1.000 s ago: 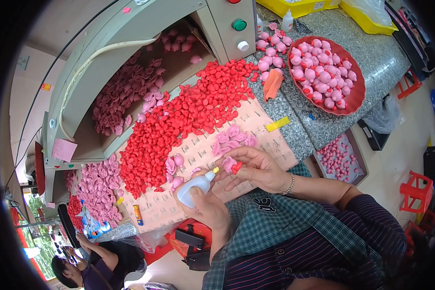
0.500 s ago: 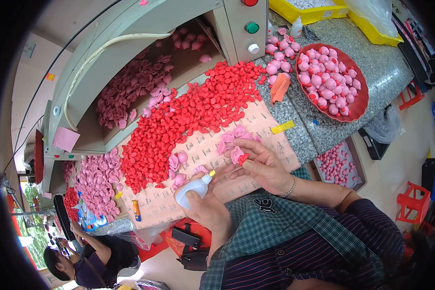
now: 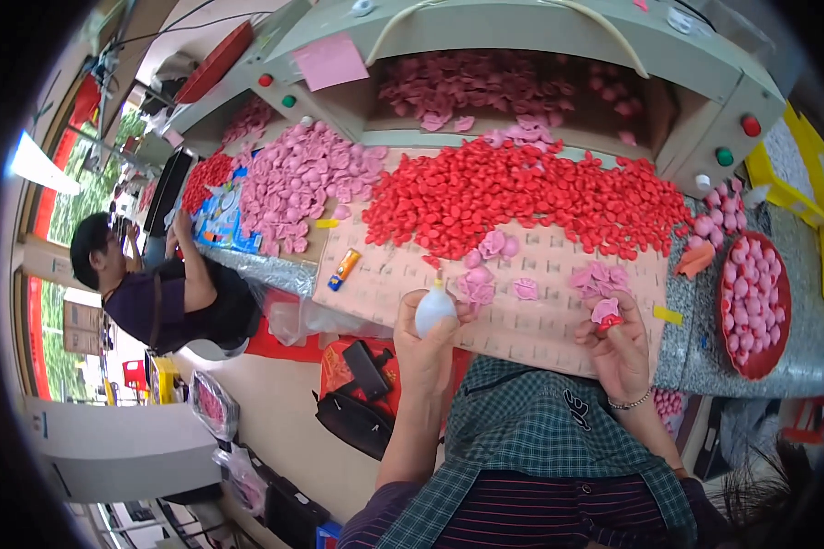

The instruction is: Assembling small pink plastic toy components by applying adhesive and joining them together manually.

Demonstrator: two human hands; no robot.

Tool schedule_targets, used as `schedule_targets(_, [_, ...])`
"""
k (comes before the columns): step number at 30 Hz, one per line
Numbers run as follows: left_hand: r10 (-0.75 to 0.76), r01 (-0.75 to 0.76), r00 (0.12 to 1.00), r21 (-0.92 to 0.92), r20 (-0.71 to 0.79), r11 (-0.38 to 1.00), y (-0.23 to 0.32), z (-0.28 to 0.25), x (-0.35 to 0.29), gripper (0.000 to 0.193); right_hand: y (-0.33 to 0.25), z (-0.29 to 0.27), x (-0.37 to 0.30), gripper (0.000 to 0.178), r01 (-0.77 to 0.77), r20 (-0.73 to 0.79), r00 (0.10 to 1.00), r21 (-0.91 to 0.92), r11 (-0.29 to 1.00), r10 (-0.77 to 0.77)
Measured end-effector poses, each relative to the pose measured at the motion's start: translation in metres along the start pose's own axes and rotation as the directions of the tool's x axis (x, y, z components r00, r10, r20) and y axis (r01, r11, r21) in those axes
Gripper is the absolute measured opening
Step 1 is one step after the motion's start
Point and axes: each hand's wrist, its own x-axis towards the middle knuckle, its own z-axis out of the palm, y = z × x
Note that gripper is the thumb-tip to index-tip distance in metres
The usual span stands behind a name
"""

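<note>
The left hand (image 3: pixel 428 340) curls around a white squeeze bottle (image 3: pixel 435 315), yellow tip (image 3: pixel 439 278) toward twelve o'clock. At the bottle's three o'clock, the right hand (image 3: pixel 620 351) pinches a pink petal piece (image 3: pixel 604 309) with a red piece (image 3: pixel 611 322); a red heap (image 3: pixel 513 197) sits at one o'clock.

The bottle (image 3: pixel 435 316) is smooth plastic — the apron (image 3: pixel 517 416), cloth.

Bright scene, dark curved fisheye edges.

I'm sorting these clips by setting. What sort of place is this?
Probably a craft workshop: a bottle in the left hand, heaped red pieces, and a co-worker nearby.
</note>
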Motion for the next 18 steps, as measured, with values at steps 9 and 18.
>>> schedule_targets(9, [0.492,-0.336,0.853,0.538,-0.175,0.773,0.009,-0.053,0.054,0.042,0.005,0.008,0.008,0.049,-0.03,0.016,0.999,-0.024,0.999,0.03])
schedule_targets(18, [0.534,-0.303,0.837,0.71,-0.122,0.636,0.001,-0.086,0.082,0.046,0.008,0.016,0.012,0.049,-0.041,-0.006,0.999,-0.046,0.998,0.041])
